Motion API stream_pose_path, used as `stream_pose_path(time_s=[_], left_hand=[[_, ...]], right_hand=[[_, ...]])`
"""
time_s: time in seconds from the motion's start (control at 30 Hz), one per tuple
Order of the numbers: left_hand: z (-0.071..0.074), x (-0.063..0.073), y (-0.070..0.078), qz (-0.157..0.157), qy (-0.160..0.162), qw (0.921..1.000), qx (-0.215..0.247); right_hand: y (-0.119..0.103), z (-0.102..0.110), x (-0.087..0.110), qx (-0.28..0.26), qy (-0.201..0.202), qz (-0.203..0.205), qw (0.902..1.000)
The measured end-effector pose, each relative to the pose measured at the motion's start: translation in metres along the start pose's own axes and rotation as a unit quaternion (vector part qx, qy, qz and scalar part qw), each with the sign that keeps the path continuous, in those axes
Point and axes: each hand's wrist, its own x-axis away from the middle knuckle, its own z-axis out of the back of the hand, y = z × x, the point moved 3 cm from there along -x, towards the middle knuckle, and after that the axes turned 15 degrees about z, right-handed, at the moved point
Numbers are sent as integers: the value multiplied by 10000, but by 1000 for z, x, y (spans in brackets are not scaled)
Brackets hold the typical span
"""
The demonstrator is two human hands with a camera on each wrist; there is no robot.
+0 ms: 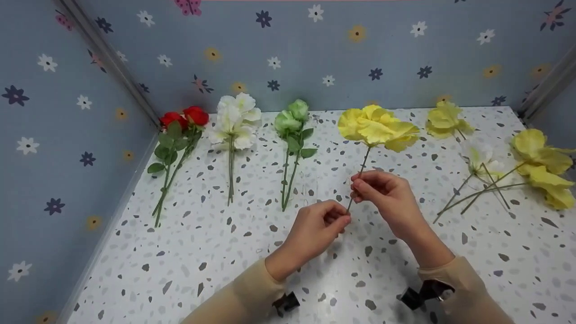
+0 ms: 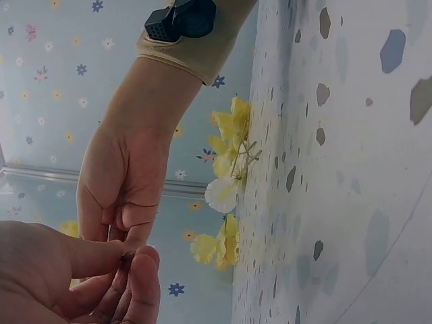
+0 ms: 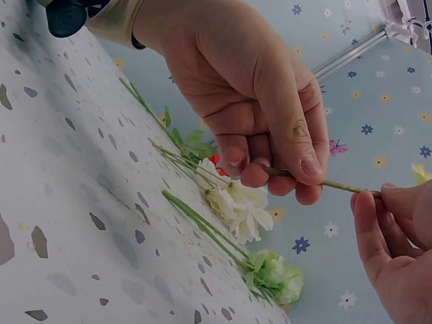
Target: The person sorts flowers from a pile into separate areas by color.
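A yellow flower (image 1: pixel 378 128) with a large ruffled head stands tilted above the table, head up and away from me. My right hand (image 1: pixel 389 198) pinches its thin stem partway up, between thumb and fingers. Lower down, my left hand (image 1: pixel 320 225) pinches the stem's bottom end. The right wrist view shows the bare stem (image 3: pixel 347 187) running from the left hand (image 3: pixel 260 115) to the right hand (image 3: pixel 401 236). In the left wrist view, the right hand (image 2: pixel 125 182) and left hand (image 2: pixel 81 273) overlap, hiding most of the stem.
On the left lie red roses (image 1: pixel 184 119), white flowers (image 1: pixel 234 119) and pale green flowers (image 1: pixel 291 119). To the right, more yellow flowers (image 1: pixel 544 162), a single yellow bloom (image 1: pixel 445 119) and a white one (image 1: pixel 479 159) lie with crossing stems. Flower-patterned walls (image 1: pixel 297 49) bound the speckled table (image 1: pixel 216 279).
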Motion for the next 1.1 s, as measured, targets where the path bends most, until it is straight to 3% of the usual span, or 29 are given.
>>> stream_pose_path(time_s=[0.27,0.43,0.57,0.7,0.8,0.97,1.1], left_hand=[[1,-9,0,109,140,9996,-205],[8,-28,-1,114,621,9972,-393],[13,-49,-5,197,1157,9904,-724],[13,-70,-10,385,1565,9789,-1253],[9,-86,-12,559,1665,9697,-1695],[2,-111,-12,946,1614,9576,-2189],[-3,-126,-8,1185,1629,9494,-2410]], right_hand=[[-2,13,-3,835,-303,-94,9960],[-6,45,-11,1941,-446,-204,9798],[-7,91,-15,3105,-304,-397,9493],[-8,145,-13,4331,-23,-539,8997],[-8,183,-7,4825,204,-860,8714],[-2,233,6,5172,447,-1556,8404],[2,250,13,5359,758,-1867,8199]])
